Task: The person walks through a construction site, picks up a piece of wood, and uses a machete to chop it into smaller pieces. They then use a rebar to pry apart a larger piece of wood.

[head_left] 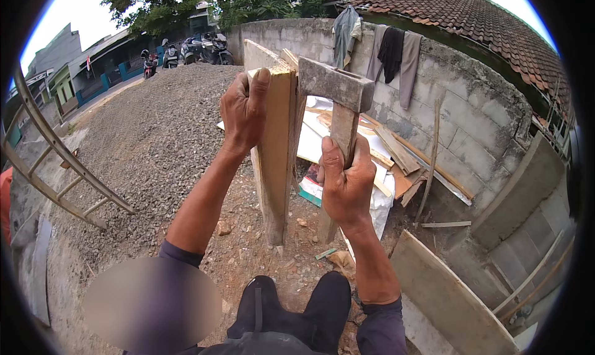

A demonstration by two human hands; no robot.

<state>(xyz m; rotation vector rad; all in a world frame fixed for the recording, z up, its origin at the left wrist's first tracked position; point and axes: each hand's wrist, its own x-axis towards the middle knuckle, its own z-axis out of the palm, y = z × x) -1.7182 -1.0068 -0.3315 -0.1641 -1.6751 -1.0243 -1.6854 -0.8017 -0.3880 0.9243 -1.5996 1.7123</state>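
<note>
At the ground's left edge a ladder [59,160] stands slanted, and beside it the gravel heap [155,113] spreads toward the middle. Now the left hand [243,113]: fingers wrapped firmly around the upper end of a wooden board [276,150], thumb up at the top edge. The board is upright, over the middle of the ground [238,246], though whether its lower end touches down is hard to tell from this angle. Just right of it comes the hammer [338,88], heavy head near the board's top, the right hand [348,184] curled tight around the wooden handle, thumb up. Handling this pair well would seem to want that left thumb clear of the head, the board braced at its foot, and a lower grip for any fuller swing. Further right, scrap wood [396,152] lies near the block wall [462,107], and a broad panel [452,287] slants at the ground's lower right corner. Labels? No lettering can be made out on board or hammer.
</note>
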